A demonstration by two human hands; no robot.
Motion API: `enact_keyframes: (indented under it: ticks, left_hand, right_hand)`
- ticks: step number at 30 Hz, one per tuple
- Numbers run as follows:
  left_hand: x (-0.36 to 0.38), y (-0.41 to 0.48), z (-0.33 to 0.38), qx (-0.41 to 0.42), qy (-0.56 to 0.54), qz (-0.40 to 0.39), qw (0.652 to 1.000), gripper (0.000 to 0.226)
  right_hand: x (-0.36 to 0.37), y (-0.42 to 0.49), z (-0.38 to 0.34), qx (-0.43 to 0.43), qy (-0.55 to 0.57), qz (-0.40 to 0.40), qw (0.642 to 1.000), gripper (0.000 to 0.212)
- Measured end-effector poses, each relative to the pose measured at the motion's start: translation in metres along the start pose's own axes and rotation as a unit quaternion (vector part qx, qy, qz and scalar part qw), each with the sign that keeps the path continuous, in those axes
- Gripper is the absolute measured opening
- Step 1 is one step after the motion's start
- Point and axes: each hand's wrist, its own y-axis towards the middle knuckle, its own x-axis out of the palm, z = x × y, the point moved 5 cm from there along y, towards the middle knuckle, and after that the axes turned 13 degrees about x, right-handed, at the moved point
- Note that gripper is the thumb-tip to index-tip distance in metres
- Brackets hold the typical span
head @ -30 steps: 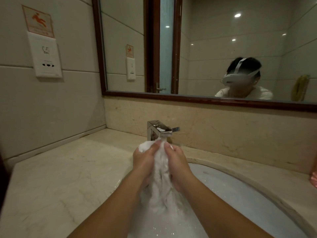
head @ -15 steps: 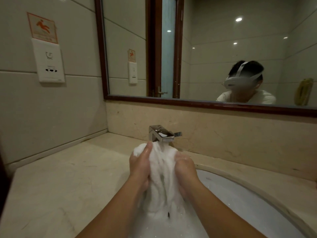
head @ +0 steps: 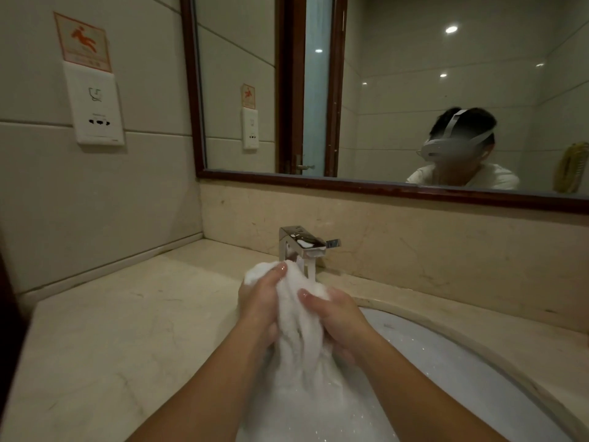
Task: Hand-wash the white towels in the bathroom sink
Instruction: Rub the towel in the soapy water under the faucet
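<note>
Beside the glossy, veined marble counter (head: 127, 330), the left hand (head: 259, 301) curls its fingers tightly round a bunched, sudsy white towel (head: 299, 339). The right hand (head: 341, 317) grips the same wad from the other side, slightly lower. The towel hangs into the foamy oval sink (head: 478, 371), its top partly hiding the square chrome faucet (head: 302, 245) behind.

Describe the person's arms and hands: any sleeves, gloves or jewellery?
Both arms are bare, with no sleeves in view. The left hand and right hand wear no gloves, rings or watch that shows. The mirror shows a white top and a pale headset.
</note>
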Motion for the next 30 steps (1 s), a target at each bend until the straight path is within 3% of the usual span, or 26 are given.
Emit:
enact_keyframes:
  ticks: [7, 11, 15, 18, 20, 22, 24, 26, 30]
  left_hand:
    - [0.003, 0.001, 0.005, 0.027, -0.068, -0.012, 0.997, 0.038]
    - [0.012, -0.003, 0.002, 0.039, -0.041, -0.077, 0.995, 0.024]
    - [0.020, -0.012, 0.005, 0.035, -0.019, -0.150, 0.988, 0.028]
    - [0.020, -0.015, 0.002, 0.061, 0.090, -0.168, 0.980, 0.037]
    - [0.018, -0.013, 0.006, 0.149, 0.210, -0.138, 0.956, 0.036]
    - [0.018, -0.011, 0.005, 0.200, 0.263, -0.125, 0.936, 0.035]
    - [0.020, -0.008, -0.001, 0.178, 0.245, -0.134, 0.943, 0.040]
    - [0.026, -0.010, -0.009, 0.106, 0.187, -0.163, 0.963, 0.050]
    - [0.031, -0.012, -0.013, 0.047, 0.109, -0.170, 0.978, 0.060]
  right_hand:
    - [-0.009, 0.007, -0.006, -0.023, 0.075, 0.179, 0.981, 0.024]
    - [-0.004, 0.014, -0.011, -0.032, 0.133, 0.112, 0.984, 0.023]
    - [0.001, 0.020, -0.003, -0.003, 0.122, 0.016, 0.992, 0.074]
    - [-0.002, 0.009, -0.005, -0.027, 0.079, 0.017, 0.996, 0.044]
    - [-0.012, 0.006, -0.008, -0.046, 0.095, 0.072, 0.992, 0.025]
    - [-0.022, 0.006, -0.009, -0.057, 0.132, 0.137, 0.980, 0.013]
    - [-0.028, 0.008, -0.011, -0.043, 0.167, 0.166, 0.971, 0.017]
    - [-0.029, 0.009, -0.011, -0.016, 0.174, 0.154, 0.972, 0.030]
    - [-0.013, 0.008, -0.004, 0.026, 0.100, 0.034, 0.994, 0.045]
